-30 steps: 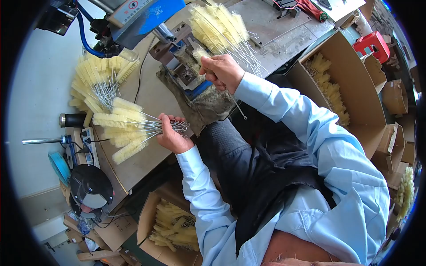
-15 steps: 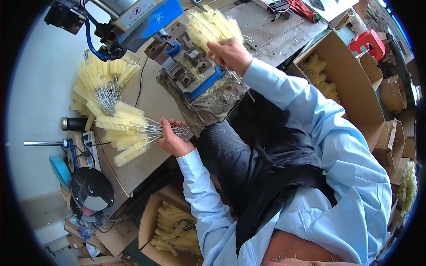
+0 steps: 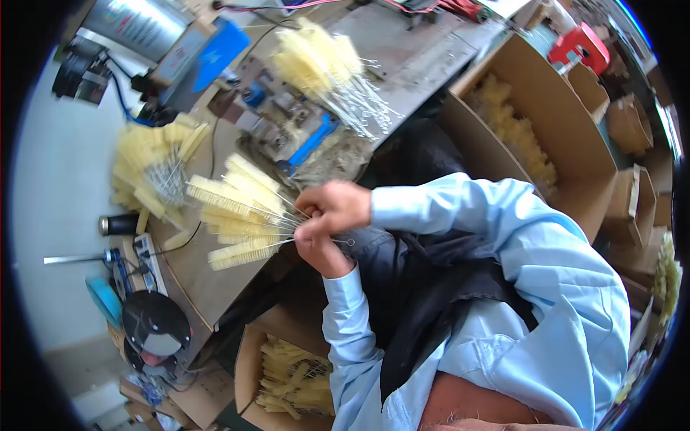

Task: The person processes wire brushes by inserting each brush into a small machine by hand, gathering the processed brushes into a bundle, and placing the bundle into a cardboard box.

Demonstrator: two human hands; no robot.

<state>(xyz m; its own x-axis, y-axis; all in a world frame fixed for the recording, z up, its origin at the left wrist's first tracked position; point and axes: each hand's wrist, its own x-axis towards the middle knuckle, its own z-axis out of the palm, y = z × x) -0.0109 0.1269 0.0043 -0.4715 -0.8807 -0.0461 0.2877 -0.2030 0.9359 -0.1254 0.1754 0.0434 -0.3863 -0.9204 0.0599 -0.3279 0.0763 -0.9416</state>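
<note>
A fan of pale yellow bristle brushes (image 3: 241, 205) with wire stems is held in my left hand (image 3: 321, 251), whose fingers are closed round the stems. Against it, at the looped stem ends, is my right hand (image 3: 338, 208), its fingers bent and closed; whether it grips a stem is hidden. Beyond my hands, another brush pile (image 3: 320, 61) lies beside the metal fixture (image 3: 277, 118) with a blue bar. A further brush pile (image 3: 154, 161) rests at the left of the table.
Below the table stands a cardboard box (image 3: 248, 373) of brushes; a larger cardboard box (image 3: 575, 154) with brushes is at the right. A machine head (image 3: 136, 32) overhangs the upper left. A black round device (image 3: 154, 327) and power strip (image 3: 147, 255) sit at the left edge.
My right hand has come away from the brush pile by the fixture and down to my left hand. My left hand has moved slightly right with its brushes. The view has shifted.
</note>
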